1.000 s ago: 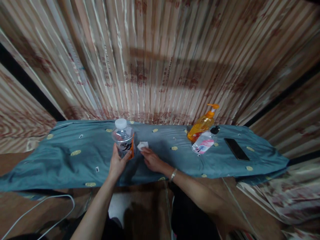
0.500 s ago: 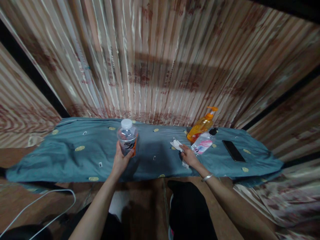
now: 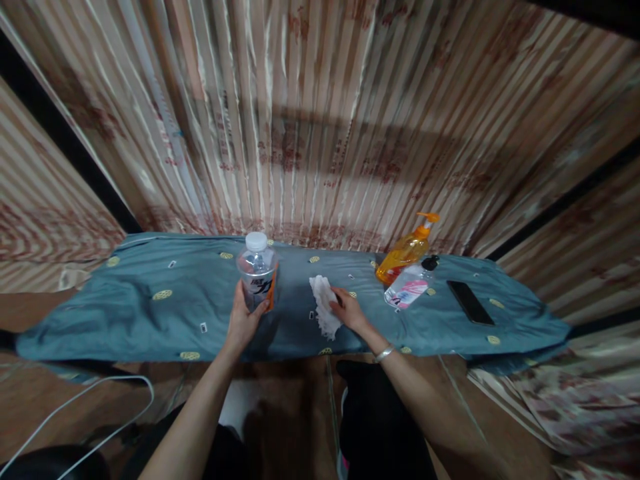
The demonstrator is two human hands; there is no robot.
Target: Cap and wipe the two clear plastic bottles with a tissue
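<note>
Wiping the blue cloth-covered tabletop [image 3: 150, 313] beside a steadied bottle.
Left hand [image 3: 243, 320] clasped the clear bottle [image 3: 257, 270] upright; right hand [image 3: 350, 312] pressed the white tissue [image 3: 324, 308] flat; even pressure suited best.

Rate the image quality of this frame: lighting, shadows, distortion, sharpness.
Head view: dim, warm light; a broad horizontal shadow crosses the striped curtain; strong wide-angle bending bows the blue cloth and the edges; the left hand on the bottle and the right hand holding the white tissue look soft and grainy.
</note>
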